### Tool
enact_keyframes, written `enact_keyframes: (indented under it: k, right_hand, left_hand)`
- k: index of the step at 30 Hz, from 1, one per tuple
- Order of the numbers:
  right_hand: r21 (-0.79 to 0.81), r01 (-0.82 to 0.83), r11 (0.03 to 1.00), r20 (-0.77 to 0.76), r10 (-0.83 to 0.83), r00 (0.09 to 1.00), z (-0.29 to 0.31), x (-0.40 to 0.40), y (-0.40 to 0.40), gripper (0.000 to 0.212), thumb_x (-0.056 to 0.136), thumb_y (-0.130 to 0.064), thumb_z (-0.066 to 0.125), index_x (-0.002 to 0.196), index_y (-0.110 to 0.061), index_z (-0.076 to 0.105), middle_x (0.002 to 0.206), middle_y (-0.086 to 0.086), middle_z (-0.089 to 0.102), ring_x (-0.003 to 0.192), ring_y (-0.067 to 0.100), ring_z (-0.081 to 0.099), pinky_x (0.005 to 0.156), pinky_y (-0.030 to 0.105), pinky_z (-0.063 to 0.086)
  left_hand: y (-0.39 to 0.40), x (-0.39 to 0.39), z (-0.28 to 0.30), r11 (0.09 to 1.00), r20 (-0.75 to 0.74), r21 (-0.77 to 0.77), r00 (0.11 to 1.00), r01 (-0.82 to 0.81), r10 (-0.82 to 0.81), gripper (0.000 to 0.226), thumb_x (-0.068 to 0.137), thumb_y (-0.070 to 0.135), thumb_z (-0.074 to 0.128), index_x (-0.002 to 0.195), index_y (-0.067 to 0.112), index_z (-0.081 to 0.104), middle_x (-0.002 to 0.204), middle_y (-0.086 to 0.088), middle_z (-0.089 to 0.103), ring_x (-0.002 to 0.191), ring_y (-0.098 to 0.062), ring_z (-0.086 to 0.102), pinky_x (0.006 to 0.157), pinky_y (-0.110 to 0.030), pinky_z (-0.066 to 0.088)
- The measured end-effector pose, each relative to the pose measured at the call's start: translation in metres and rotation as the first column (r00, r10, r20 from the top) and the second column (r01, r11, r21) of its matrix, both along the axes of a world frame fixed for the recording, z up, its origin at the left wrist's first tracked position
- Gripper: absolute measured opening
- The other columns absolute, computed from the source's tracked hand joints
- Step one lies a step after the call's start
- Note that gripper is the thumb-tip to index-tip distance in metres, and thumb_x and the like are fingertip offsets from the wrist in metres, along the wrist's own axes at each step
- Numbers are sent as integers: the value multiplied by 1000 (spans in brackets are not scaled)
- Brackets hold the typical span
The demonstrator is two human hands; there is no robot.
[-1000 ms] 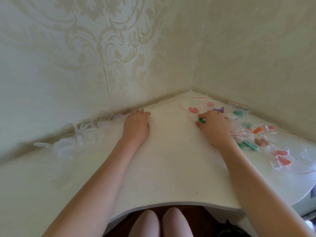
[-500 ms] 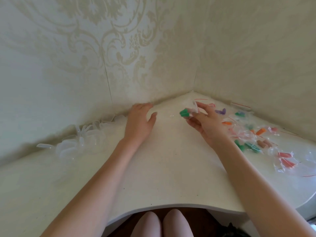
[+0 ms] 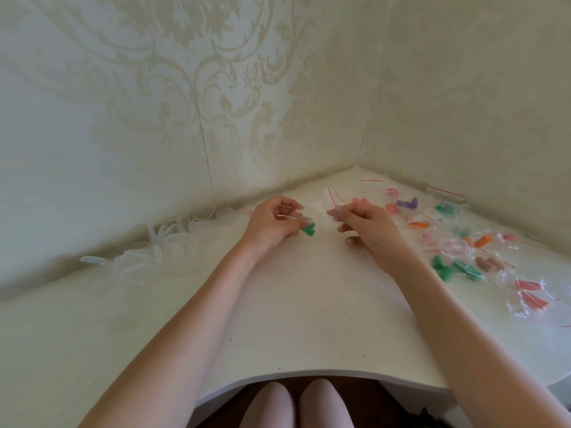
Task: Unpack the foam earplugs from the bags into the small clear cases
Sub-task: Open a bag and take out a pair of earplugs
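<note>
Both hands hold one small clear bag between them near the back middle of the white table. My left hand pinches the bag's end with the green earplugs in it. My right hand pinches the bag's other edge; the clear film between the hands is hard to see. Several more bags of coloured earplugs lie scattered at the right. A heap of small clear cases lies along the left wall.
The table fits into a wallpapered corner, with walls close behind and at both sides. Its curved front edge lies over my knees. An empty bag with a red strip lies just behind the hands.
My right hand lifted a bag of green earplugs from the pile and brought it left. My left hand rose off the table and took the bag's green end.
</note>
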State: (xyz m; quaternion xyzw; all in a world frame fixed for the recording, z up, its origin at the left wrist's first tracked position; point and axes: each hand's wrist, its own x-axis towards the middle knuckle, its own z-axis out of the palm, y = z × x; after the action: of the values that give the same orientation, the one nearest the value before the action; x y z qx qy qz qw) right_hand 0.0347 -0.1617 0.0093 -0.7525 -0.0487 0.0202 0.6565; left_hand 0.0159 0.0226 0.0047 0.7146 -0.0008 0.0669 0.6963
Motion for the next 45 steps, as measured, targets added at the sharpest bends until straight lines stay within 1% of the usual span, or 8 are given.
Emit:
enact_keyframes:
  k: [4,8,15,24,30,38,42,45]
  right_hand:
    - [88,105,991,7,-106,994,3,1,-5,15,88,-20,65,98,-9,70,84,1,69,65,5,63,54,17,47]
    - [154,123,980,27,-129,991,9,-6,-3,8,88,-12,66,95,-16,68,78,-2,70,66,6,67,54,17,52]
    - [-143,187,972,363,-124,924,14,-20,34,13,81,-12,69,71,-12,61,66,-7,61,57,-5,50,54,7,38]
    - [-127,16,992,236,15,972,-2,-15,39,23,77,-22,77,71,-6,60,69,2,65,60,6,50,56,21,40]
    - [-97,-173,980,128,185,974,1,-10,30,12,85,-10,68,76,-14,62,67,-3,65,67,7,60,59,20,49]
    - [-75,-12,997,201,27,979,-2,-12,38,2,87,-6,63,85,-5,64,73,6,67,66,8,63,57,18,52]
    - [-149,101,984,314,-50,948,-7,-13,40,3,86,-6,61,83,-8,62,73,3,64,71,14,61,54,23,54]
    - [-248,166,954,464,-34,885,-11,-13,43,6,86,-5,57,82,-9,57,73,-3,60,74,16,59,62,41,56]
  left_hand:
    - [2,-1,3,998,-9,16,998,-63,63,22,75,15,79,89,21,63,87,4,63,73,-6,59,54,-17,47]
    - [-3,-7,2,901,305,203,899,-383,313,16,83,22,71,81,16,57,74,5,59,63,-6,53,58,-19,45]
    - [-38,-16,16,987,66,-105,990,-120,127,28,85,21,70,93,-2,58,93,-20,67,78,-21,71,64,-27,59]
    - [-12,-15,-6,990,68,-142,997,-19,29,15,89,13,64,84,0,60,80,-15,66,69,-11,67,65,-21,56]
    - [-17,-12,-9,994,175,2,979,-109,107,19,93,18,59,83,4,55,69,-5,64,60,-9,62,59,-22,53]
    - [-21,-15,-11,928,264,349,964,-133,39,27,99,15,46,73,10,46,68,2,56,60,-11,59,53,-9,40]
    - [-21,-13,-14,900,269,405,962,-160,50,27,94,14,52,69,5,44,65,-12,54,63,-31,56,60,-36,50]
    - [-22,-13,-11,899,241,408,968,-161,63,27,89,14,55,65,11,42,61,-2,46,61,-22,46,66,-48,48]
